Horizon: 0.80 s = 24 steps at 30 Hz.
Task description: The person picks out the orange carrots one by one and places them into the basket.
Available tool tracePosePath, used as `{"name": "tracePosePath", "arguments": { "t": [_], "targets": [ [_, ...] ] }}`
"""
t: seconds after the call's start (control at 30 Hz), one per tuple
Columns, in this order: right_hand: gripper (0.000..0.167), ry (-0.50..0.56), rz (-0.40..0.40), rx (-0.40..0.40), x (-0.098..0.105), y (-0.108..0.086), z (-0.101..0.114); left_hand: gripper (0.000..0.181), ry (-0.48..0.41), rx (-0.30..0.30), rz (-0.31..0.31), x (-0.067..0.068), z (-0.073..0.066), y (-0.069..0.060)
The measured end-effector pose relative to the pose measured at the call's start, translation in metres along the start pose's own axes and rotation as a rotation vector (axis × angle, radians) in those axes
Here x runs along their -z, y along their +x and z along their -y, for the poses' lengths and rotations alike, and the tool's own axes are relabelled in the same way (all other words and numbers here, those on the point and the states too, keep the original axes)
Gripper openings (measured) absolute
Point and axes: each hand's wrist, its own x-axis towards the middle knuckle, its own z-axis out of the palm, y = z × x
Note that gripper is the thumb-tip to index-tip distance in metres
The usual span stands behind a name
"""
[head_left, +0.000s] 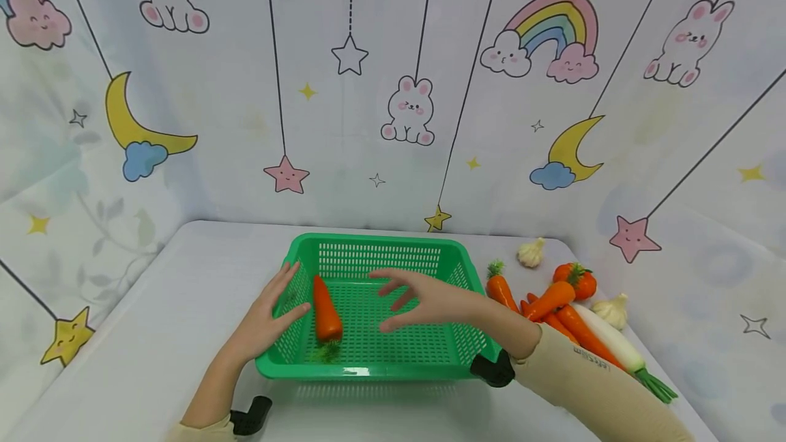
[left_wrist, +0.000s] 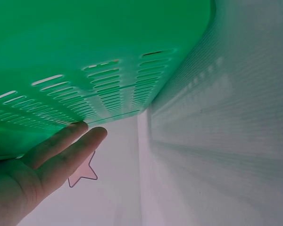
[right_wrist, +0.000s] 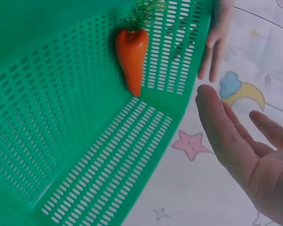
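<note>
A green plastic basket (head_left: 393,372) with slotted walls stands on the white table. One orange carrot (head_left: 327,316) with a green tuft lies inside, along the basket's left side. At the left rim is my left hand (head_left: 265,322), its fingers extended beside the basket's outer wall; the left wrist view shows the fingertips (left_wrist: 96,134) close to the slotted side, and I cannot tell whether they touch. Above the basket's right half hovers my right hand (head_left: 432,300), fingers spread and slightly bent, holding nothing. In the right wrist view its palm (right_wrist: 266,181) is bare.
On the right of the table lies a heap of vegetables: several carrots (head_left: 552,300), a white radish (head_left: 604,338) with green stems, a red-orange tomato-like vegetable (head_left: 583,283) and two garlic bulbs, one at the back (head_left: 531,252). A patterned cloth (head_left: 344,121) hangs behind.
</note>
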Motion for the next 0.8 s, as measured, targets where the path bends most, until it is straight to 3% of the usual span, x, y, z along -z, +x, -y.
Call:
{"name": "tracePosePath", "arguments": {
  "t": [0.33, 0.8],
  "targets": [
    [0.077, 0.033, -0.053, 0.08, 0.009, -0.037, -0.011, 0.069, 0.005, -0.008, -0.003, 0.0, 0.002, 0.0],
    [0.076, -0.005, -0.312, 0.048, 0.033, -0.082, -0.038, 0.068, -0.009, -0.003, 0.0, -0.001, 0.004, 0.001]
  ]
}}
